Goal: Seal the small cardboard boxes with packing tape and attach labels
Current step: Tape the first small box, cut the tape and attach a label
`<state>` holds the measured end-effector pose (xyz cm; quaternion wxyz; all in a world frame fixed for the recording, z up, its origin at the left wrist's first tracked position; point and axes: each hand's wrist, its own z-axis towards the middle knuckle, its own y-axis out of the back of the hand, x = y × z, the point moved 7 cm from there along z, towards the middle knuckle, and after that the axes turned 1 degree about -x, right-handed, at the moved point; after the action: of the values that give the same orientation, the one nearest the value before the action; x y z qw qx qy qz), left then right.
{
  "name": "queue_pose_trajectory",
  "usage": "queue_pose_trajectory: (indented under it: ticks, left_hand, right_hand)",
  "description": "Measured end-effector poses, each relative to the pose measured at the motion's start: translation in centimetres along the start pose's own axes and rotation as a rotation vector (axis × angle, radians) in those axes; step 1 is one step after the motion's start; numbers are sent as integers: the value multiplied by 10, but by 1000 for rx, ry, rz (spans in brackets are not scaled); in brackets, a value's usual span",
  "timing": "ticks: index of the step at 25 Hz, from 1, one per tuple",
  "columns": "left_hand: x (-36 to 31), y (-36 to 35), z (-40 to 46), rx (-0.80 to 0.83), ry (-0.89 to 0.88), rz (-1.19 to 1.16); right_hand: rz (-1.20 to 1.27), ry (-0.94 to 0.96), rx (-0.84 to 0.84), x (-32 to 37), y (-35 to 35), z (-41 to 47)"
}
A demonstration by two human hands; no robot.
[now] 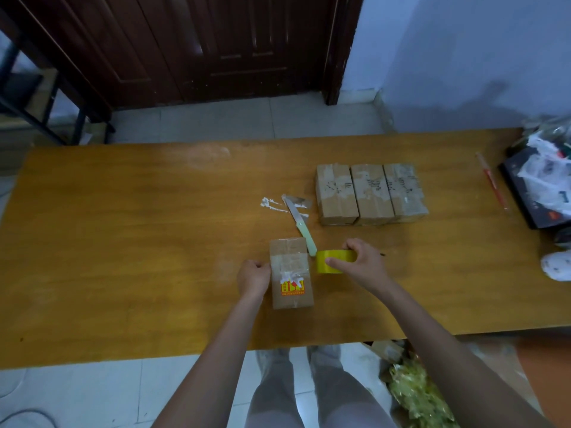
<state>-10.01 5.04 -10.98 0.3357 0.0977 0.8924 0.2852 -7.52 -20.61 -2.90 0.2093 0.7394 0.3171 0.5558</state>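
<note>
Yellow packing tape (332, 261), a full-looking roll, sits just right of centre in the frame with the right hand (361, 262) curled round it, thumb on the near face and fingers over the far rim; that grip is clenched on the roll. The left hand (253, 279) has its fingers curled against the left side of the small cardboard box (292, 273), which lies flat on the wooden surface (123, 242) just left of the roll. To do this step well, I judge the box should be pinned firmly so it cannot slide, the free end of the tape found and stuck past one edge, then drawn straight along the flap seam under tension and smoothed down flat. The knife (301, 223) with a pale green handle lies just above the box and roll, handy for the cut; its blade points away toward white paper scraps (273, 205). As for looks, the box is brown, long and narrow, already carrying cloudy old tape, torn white label remains and a red and orange printed mark on its top. Three similar boxes (370, 193) stand side by side at upper right of centre, taped and scribbled on
</note>
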Motion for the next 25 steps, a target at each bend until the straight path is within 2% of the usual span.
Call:
queue_pose_trajectory:
  ticks: [3,4,7,10,15,19,25]
  left_hand:
    - [-21,22,-24,-223,-204,9]
    - [-29,21,-38,-251,-284,40]
    - [-36,-13,-75,-141,-400,255]
    - [-32,-35,-84,-109,-398,449]
    - [-25,-48,-85,-80,-327,540]
    - [-18,-47,-87,-99,-286,481]
    - [-14,-25,-84,-112,-363,349]
  right_hand:
    - [15,-15,-8,0,2,0]
    - [19,-20,-12,-1,2,0]
    - [30,-11,-16,-1,2,-2]
    - [40,4,-38,-1,6,-4]
    - [78,-14,11,-10,2,-8]
    - [27,10,25,-9,8,-10]
    - [-159,134,80,8,13,-12]
